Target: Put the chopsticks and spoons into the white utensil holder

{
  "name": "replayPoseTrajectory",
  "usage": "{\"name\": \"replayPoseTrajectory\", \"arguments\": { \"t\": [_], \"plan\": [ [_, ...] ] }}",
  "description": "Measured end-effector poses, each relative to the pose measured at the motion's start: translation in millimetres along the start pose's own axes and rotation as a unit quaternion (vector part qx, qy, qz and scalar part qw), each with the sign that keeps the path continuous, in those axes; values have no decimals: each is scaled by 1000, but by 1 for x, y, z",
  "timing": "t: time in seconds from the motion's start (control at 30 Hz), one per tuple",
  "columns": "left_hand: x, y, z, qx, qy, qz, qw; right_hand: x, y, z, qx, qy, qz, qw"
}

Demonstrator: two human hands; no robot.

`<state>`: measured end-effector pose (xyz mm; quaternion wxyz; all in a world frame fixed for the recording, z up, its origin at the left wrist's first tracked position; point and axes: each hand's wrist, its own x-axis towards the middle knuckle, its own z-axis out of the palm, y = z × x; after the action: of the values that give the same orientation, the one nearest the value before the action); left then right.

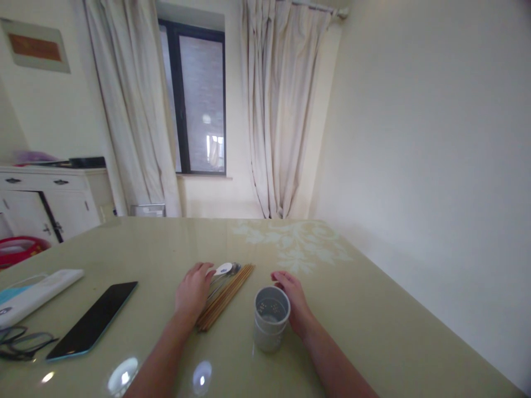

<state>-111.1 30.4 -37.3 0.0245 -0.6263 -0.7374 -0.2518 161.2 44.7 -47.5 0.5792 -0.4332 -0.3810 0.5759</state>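
Note:
A grey cup (269, 337) with small holes in its bottom stands upright on the table. My right hand (291, 296) is curved beside and behind it, fingers loosely bent and partly apart; the cup hides some of the palm. To the left lies a bundle of brown wooden chopsticks (226, 298). Metal spoons (236, 267) lie alongside the chopsticks, and a white oval piece with a dark mark (224, 269) sits at their far end. My left hand (194, 290) rests just left of the spoons, its fingers slightly bent with nothing visible in them.
On the left of the glossy table (365, 331) lie a dark tablet-like device (95, 318), eyeglasses (25, 341) and a long white power strip-like object (43, 296). A white cabinet (70, 199) and a red basin (25, 249) stand beyond. A wall borders the right side.

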Motion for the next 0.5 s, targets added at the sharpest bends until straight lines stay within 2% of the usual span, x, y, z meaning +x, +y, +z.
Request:
{"name": "replayPoseTrajectory", "arguments": {
  "t": [0.07, 0.13, 0.3, 0.37, 0.5],
  "plan": [
    [-4, 13, 0, -42, 4, 37, 998, 0, 1, 1, -2, -9, -1, 1000],
    [-11, 31, 1, -67, -19, 81, 994, -2, 1, 3, -4, -23, 1, 1000],
    [-31, 65, 4, 1, -99, 174, 980, -6, -6, 5, -1, -54, -6, 999],
    [-34, 68, 4, 38, -103, 170, 979, -7, -11, 4, 6, -68, -12, 998],
    [-34, 63, 1, 76, -100, 116, 985, -12, -18, 3, 37, -102, -22, 994]
  ]
}}
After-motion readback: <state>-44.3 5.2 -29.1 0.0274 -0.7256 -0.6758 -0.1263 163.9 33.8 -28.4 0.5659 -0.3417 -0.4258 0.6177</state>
